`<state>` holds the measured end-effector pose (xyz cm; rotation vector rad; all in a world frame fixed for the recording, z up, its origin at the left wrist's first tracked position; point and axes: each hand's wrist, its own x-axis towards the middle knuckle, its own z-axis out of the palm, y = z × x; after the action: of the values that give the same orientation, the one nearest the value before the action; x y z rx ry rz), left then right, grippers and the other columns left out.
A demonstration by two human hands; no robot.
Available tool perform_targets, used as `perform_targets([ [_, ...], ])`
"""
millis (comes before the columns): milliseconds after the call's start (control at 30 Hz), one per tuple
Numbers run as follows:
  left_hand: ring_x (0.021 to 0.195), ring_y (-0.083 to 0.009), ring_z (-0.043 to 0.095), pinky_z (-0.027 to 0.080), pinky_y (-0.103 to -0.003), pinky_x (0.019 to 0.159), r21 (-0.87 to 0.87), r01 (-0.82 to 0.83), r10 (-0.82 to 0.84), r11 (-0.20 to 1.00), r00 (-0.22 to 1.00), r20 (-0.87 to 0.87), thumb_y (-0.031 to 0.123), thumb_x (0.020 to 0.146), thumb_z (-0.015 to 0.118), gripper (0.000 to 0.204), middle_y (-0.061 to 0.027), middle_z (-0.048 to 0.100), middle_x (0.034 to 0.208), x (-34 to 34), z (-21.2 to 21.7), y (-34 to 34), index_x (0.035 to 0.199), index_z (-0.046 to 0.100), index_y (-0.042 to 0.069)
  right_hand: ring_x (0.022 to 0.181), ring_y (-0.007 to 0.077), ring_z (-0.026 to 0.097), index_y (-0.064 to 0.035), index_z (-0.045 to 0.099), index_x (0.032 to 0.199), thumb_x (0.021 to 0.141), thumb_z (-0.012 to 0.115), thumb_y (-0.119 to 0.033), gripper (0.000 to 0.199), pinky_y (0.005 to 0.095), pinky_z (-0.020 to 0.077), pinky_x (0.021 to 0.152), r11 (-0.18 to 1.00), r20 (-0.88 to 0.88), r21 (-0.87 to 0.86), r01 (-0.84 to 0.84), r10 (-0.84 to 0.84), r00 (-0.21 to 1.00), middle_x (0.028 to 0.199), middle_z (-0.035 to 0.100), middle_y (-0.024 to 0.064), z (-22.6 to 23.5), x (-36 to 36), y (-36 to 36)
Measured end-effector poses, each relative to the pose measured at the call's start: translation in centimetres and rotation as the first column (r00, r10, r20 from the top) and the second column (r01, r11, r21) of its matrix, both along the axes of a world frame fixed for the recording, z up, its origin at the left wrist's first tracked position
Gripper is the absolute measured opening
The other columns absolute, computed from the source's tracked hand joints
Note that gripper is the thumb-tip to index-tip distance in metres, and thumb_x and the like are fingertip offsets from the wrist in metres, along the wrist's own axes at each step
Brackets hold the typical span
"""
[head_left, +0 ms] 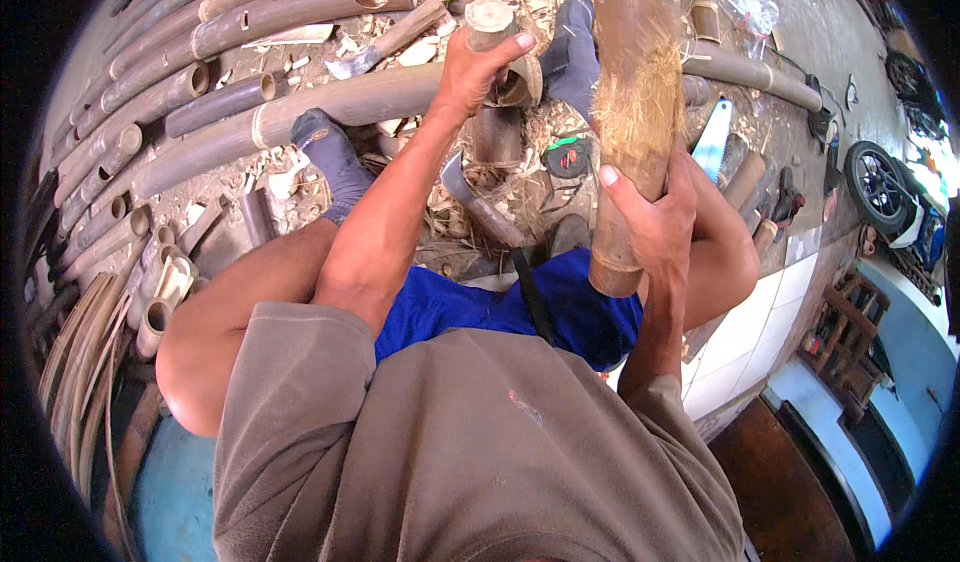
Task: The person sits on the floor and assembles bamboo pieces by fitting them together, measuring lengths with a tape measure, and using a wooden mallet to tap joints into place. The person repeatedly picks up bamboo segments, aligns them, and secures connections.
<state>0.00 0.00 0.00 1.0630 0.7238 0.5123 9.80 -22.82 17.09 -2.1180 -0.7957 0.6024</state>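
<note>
Upright, thick bamboo pole (637, 112) clenched in right hand (650, 212); left hand (470, 67) gripping short bamboo piece (490, 17).

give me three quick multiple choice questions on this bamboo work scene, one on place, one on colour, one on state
1. Where does the hand saw lie?
A. on the ground right of the thick bamboo pole
B. on the person's lap
C. among the poles at far left

2. What colour are the shorts?
A. red
B. blue
C. white

3. What is the right hand doing?
A. hanging free
B. resting flat on the ground
C. gripping the thick bamboo pole

Answers: 1 A, its pale blade shows just right of the pole. 2 B, bright blue cloth covers the lap. 3 C, fingers wrap round the pole; the left hand holds a short bamboo piece.
</note>
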Motion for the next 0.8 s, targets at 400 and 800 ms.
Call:
perform_targets([
  [400, 0.098, -0.0133, 0.067, 0.053, -0.031, 0.092, 0.018, -0.048, 0.046, 0.999, 0.994, 0.095, 0.032, 0.082, 0.089, 0.049, -0.0039, 0.074, 0.109, 0.6, -0.7, -1.2, 0.116, 0.071, 0.002, 0.111, 0.0274, 0.070, 0.0037, 0.048, 0.146, 0.078, 0.084, -0.007, 0.078, 0.0365, 0.0533, 0.102, 0.957, -0.050, 0.287, 0.044, -0.031, 0.998, 0.123, 0.072, 0.0154, 3.2, 0.4, 3.6],
  [800, 0.100, -0.0124, 0.069, 0.055, -0.031, 0.093, 0.199, 0.078, -0.095, 0.977, 0.993, 0.077, 0.023, 0.082, 0.087, 0.045, -0.0052, 0.077, 0.110, 0.0, -0.6, -3.1, 0.119, 0.072, 0.000, 0.111, 0.0432, 0.070, -0.0079, 0.044, 0.153, 0.078, 0.083, -0.043, 0.092, 0.0487, 0.0548, 0.095, 0.984, 0.172, 0.056, -0.171, 0.159, 0.972, 0.118, 0.072, 0.0260, 2.2, -0.8, 6.1],
])
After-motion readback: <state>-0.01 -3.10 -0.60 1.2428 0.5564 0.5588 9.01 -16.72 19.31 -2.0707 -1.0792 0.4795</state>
